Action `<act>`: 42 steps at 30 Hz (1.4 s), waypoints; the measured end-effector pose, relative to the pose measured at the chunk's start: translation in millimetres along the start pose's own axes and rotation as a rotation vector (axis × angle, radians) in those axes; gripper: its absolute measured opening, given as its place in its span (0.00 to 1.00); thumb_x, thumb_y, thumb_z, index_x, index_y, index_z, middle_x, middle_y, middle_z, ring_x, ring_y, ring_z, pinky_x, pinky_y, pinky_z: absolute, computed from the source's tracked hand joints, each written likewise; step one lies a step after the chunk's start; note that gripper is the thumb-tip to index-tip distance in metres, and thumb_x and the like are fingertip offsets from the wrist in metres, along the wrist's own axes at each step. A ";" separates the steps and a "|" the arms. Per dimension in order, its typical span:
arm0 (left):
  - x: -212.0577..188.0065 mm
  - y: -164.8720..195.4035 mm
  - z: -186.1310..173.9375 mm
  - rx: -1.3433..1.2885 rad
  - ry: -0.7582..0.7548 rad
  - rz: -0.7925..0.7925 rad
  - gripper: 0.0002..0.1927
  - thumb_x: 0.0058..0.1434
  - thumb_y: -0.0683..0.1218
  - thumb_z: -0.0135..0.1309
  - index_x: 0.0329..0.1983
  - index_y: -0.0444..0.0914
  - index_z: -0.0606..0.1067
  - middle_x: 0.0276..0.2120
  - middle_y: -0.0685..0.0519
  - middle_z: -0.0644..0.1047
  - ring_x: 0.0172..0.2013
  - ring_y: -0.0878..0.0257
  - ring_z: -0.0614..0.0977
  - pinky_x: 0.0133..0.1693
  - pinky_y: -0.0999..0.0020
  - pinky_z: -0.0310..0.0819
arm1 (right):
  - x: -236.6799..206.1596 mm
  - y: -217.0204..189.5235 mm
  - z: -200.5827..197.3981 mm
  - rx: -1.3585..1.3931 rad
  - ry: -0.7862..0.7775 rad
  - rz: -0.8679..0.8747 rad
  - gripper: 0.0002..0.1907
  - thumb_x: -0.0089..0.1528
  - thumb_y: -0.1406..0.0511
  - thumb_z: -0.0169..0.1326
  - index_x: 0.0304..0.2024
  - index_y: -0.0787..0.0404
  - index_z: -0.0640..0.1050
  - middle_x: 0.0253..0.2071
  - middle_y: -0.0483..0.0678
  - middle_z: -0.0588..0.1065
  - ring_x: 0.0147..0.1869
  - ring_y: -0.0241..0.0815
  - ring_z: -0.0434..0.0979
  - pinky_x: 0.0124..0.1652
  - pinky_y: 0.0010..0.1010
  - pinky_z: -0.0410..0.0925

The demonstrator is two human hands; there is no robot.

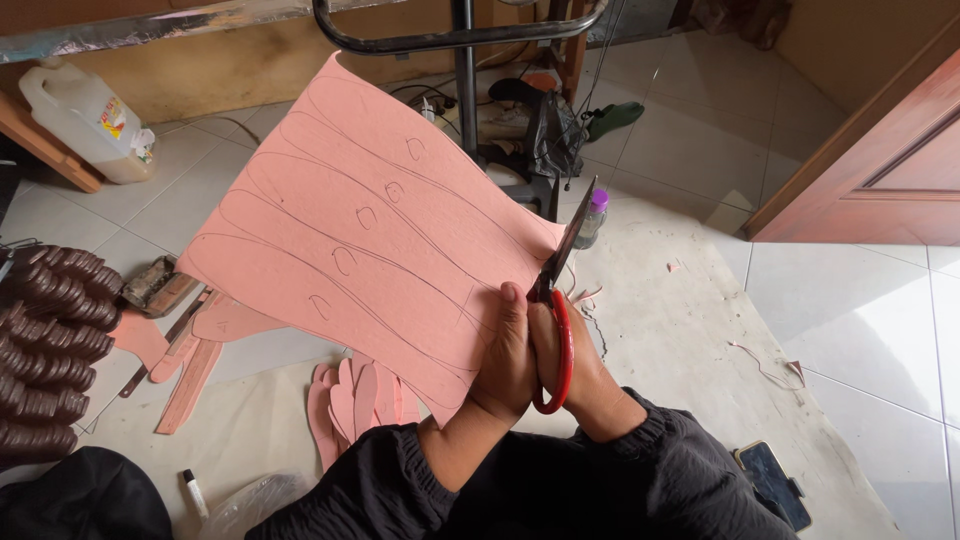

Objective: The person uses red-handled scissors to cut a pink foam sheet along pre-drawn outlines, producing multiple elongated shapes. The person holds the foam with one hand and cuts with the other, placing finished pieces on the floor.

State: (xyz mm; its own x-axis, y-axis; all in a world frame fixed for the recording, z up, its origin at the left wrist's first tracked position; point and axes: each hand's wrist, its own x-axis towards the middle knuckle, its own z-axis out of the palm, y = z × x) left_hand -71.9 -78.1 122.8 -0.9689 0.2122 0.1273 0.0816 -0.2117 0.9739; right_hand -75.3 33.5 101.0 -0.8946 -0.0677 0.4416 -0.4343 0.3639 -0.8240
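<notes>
Floor (pixel 880 330): pale glossy tiles, grey grout, daylight sheen. Worn beige mat (pixel 690 340) spread over the middle, scraps on it. Wooden door (pixel 880 160) at right, reddish-brown, panelled. Tan wall (pixel 230 70) along the top, low wooden bench (pixel 40 140) at left. Black metal stand (pixel 465 60) upright, curved bar across it. White plastic jug (pixel 85 120) on the tiles by the bench. Dark clutter and cables (pixel 540 120) around the stand base.

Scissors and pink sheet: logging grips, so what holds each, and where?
Right hand holds the scissors by the red handles; left hand grips the pink sheet at its lower corner.
</notes>
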 end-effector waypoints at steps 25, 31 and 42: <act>0.2 -0.5 -3.6 -0.146 -0.117 -0.081 0.38 0.73 0.68 0.25 0.50 0.33 0.75 0.43 0.47 0.77 0.47 0.60 0.77 0.52 0.66 0.70 | 2.5 25.2 8.2 -0.195 0.068 -0.203 0.12 0.63 0.67 0.50 0.26 0.66 0.69 0.30 0.57 0.71 0.31 0.54 0.70 0.30 0.40 0.63; 1.8 -10.2 -13.4 -0.141 0.061 0.082 0.24 0.73 0.58 0.38 0.49 0.34 0.75 0.44 0.54 0.78 0.45 0.64 0.77 0.50 0.68 0.71 | 16.4 5.0 -9.5 0.120 0.141 -0.156 0.06 0.64 0.69 0.47 0.35 0.68 0.73 0.35 0.55 0.72 0.38 0.45 0.74 0.39 0.34 0.69; 14.1 13.4 -49.7 -0.452 0.210 -0.012 0.14 0.67 0.49 0.54 0.45 0.33 0.75 0.37 0.50 0.76 0.39 0.61 0.76 0.45 0.64 0.74 | 31.4 -12.5 -46.6 0.947 0.159 0.254 0.20 0.69 0.57 0.47 0.44 0.70 0.76 0.38 0.51 0.75 0.43 0.42 0.74 0.47 0.40 0.71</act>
State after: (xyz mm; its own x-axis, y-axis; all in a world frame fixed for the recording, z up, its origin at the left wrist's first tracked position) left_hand -96.1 -125.4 128.3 -0.9991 0.0301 0.0304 0.0056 -0.6130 0.7900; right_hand -93.1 70.2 141.7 -0.9783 0.0602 0.1982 -0.1985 -0.5464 -0.8137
